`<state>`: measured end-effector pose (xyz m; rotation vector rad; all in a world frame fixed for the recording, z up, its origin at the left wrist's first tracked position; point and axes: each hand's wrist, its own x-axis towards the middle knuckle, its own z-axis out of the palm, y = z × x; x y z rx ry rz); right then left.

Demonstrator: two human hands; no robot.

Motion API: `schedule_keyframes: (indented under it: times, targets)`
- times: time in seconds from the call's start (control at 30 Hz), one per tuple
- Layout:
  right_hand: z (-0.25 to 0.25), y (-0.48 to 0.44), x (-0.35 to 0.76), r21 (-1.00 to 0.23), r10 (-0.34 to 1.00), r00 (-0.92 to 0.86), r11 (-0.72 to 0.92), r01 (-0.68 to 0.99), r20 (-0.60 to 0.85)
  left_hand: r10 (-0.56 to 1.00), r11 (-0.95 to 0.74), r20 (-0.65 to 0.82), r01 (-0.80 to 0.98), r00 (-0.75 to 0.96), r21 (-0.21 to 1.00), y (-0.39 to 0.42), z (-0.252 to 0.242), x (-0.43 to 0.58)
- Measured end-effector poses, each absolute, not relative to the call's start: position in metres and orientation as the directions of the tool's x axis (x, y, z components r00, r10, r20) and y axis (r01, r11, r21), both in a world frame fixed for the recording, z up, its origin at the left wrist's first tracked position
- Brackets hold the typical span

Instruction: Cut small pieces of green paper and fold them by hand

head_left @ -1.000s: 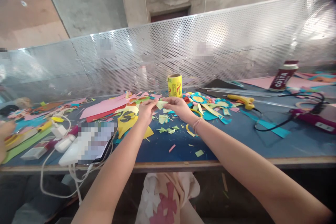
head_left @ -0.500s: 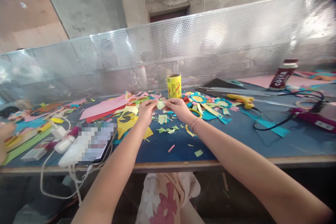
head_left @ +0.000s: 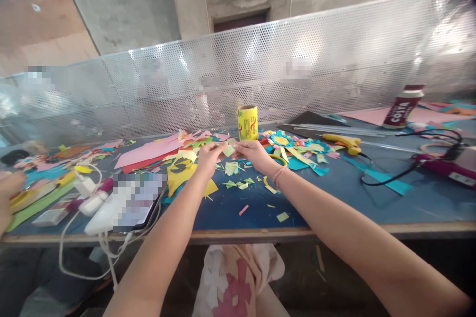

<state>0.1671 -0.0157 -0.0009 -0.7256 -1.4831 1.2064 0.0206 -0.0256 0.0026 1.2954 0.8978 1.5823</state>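
Both my arms reach out over a blue table [head_left: 409, 198]. My left hand [head_left: 208, 156] and my right hand [head_left: 254, 152] are closed in pinches on the two sides of a small pale green piece of paper [head_left: 228, 150], held just above the table. Under the hands lie several pale green paper scraps [head_left: 238, 184] and a cut yellow sheet [head_left: 182, 168]. A yellow roll [head_left: 247, 121] stands upright just behind my right hand.
Pink and red sheets [head_left: 148, 152] lie at the left, blue and yellow paper flowers [head_left: 293, 146] at the right. A yellow glue gun [head_left: 344, 142], cables, a brown bottle [head_left: 402, 107] and a phone [head_left: 130, 202] are on the table. A perforated metal screen [head_left: 334, 54] backs it. Another person's hand [head_left: 7, 193] shows at far left.
The small green paper has turned slightly between my fingers. My hands stay in the same place.
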Motion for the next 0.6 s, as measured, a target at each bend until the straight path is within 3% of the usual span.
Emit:
schedule_keyframes:
  times: [0.23,0.33,0.5,0.6]
  targets:
    - [0.0048,-0.0230,0.1656,-0.893,0.875,-0.219,0.449,0.037,0.431,0.842,-0.526,0.538,0.170,-0.035,0.834,-0.0233,-0.0023,0.0180]
    - [0.0057,-0.0236,0.1648,-0.870,0.861,-0.210,0.487,0.077,0.463,0.850,-0.516,0.526,0.147,-0.036,0.844,-0.0243,-0.0034,0.0194]
    - [0.0038,-0.0213,0.1666,-0.896,0.879,-0.206,0.444,0.026,0.430,0.900,-0.435,0.434,-0.015,-0.041,0.900,-0.0228,-0.0031,0.0197]
    - [0.0027,-0.0201,0.1680,-0.911,0.887,-0.221,0.413,-0.014,0.405,0.895,-0.446,0.446,-0.017,-0.007,0.895,-0.0232,-0.0008,0.0190]
